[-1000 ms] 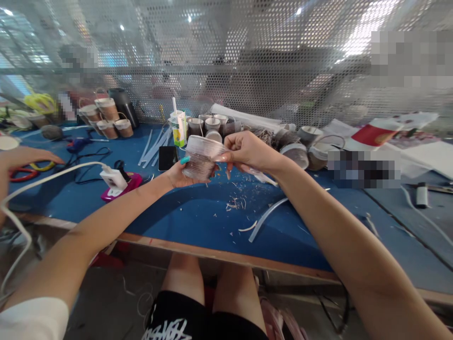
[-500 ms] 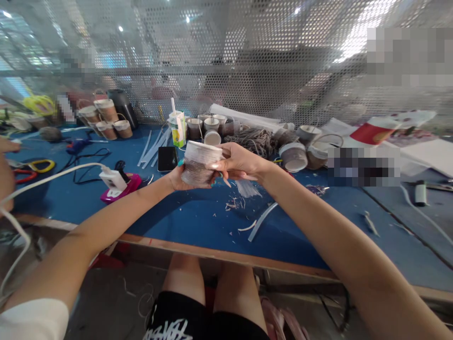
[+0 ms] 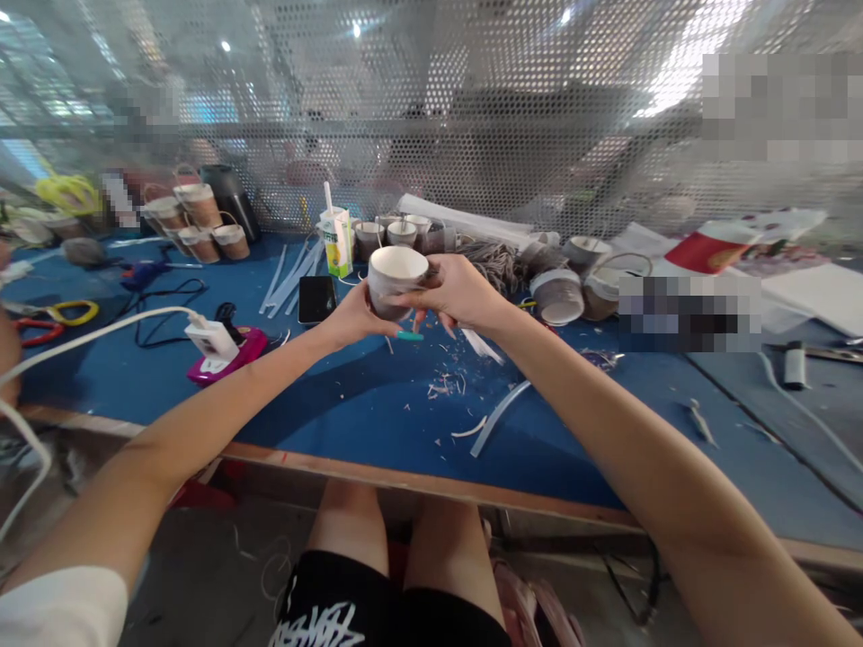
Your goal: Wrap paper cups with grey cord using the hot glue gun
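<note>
Between my two hands, raised over the blue table, is a small cup-shaped pot (image 3: 387,283) with a pale rim and a grey-brown cord-like side. Its white inside faces up toward me. My left hand (image 3: 364,314) grips the pot's left side and underside, a turquoise nail showing in front. The fingers of my right hand (image 3: 455,292) are closed on the right side near the rim. Behind the pot stand several similar small pots (image 3: 403,235) and a drink carton (image 3: 335,241) with a straw. A black phone (image 3: 316,299) lies to the left of my left hand.
A magenta power strip (image 3: 233,358) with a white plug sits left, near scissors (image 3: 75,313). Grey cord (image 3: 495,261) is heaped at the back. Clear glue sticks (image 3: 500,418) and scraps lie in front. More pots (image 3: 558,296) stand right. Another person's arm shows at the left edge.
The pot has turned from side-on to upright, so its white inside now shows. Both hands have shifted their hold around it and moved slightly right.
</note>
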Motion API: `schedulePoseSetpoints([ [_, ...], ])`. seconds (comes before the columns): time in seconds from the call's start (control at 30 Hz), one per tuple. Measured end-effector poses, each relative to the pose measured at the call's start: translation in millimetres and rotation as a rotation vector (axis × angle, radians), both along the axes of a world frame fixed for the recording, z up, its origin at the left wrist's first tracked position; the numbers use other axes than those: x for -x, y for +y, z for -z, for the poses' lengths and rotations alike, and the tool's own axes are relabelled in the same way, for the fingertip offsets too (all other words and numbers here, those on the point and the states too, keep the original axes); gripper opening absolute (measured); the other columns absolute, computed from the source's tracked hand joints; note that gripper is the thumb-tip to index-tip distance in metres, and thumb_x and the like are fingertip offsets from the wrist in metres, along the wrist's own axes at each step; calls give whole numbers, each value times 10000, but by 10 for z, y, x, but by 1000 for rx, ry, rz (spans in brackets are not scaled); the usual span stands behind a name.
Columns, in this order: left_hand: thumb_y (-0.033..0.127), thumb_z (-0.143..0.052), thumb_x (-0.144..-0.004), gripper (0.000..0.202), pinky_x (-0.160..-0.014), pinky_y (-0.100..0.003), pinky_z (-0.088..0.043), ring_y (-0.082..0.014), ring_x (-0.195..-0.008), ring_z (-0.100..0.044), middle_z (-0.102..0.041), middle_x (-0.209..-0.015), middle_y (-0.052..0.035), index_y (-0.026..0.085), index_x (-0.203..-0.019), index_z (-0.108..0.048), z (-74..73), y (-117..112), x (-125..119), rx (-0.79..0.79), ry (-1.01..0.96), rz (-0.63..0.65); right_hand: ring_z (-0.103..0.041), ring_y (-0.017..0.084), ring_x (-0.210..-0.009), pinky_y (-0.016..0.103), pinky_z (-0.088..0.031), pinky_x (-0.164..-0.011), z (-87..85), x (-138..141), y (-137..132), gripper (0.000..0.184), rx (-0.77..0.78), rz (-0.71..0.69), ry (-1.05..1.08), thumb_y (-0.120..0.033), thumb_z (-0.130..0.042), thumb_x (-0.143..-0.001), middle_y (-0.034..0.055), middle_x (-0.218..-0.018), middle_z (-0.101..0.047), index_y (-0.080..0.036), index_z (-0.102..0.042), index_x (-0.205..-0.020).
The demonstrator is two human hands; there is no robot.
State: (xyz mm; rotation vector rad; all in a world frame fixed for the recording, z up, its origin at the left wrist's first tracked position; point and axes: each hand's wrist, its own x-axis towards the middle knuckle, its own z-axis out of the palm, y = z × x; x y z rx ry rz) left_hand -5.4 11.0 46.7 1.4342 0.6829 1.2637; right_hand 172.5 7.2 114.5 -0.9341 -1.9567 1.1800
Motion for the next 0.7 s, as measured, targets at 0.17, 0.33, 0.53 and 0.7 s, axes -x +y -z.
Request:
schedulePoseSetpoints([
  [0.17,249,-928,-486,490,-767,-355,-549,-218,-788,-660,-697,-758,-29,146,-907,-699,-26,-43,-15,18,81,127,-471,84,-303,198,-332,-273,-36,-5,-61,692,15,48,-105,-333,-870,-737,-41,-533,-650,-125,-446,-1243],
  [0.33,204,-901,-522,560,-842,-308,-565,-214,-962,-699,-748,-996,-49,176,-1049,-711,-30,-67,-39,158,-6,167,-465,93,-302,209,-280,-243,-60,-175,66,876,-83,89,-35,-379,-913,-684,-49,-545,-615,-153,-345,-1312],
  [0.53,211,-891,-546,506,-841,-324,-605,-199,-859,-731,-755,-928,-38,165,-1012,-698,20,-29,-13,209,-58,145,-488,104,-367,232,-326,-323,-148,-317,111,357,-216,-15,-153,-477,-799,-800,4,-504,-595,-184,-600,-840],
  [0.7,183,-861,-574,450,-887,-361,-603,-199,-830,-745,-750,-876,-38,139,-987,-687,25,0,26,228,-97,158,-442,62,-342,221,-294,-327,-290,-309,34,407,-255,-50,-160,-419,-799,-811,-15,-431,-516,-178,-561,-586],
])
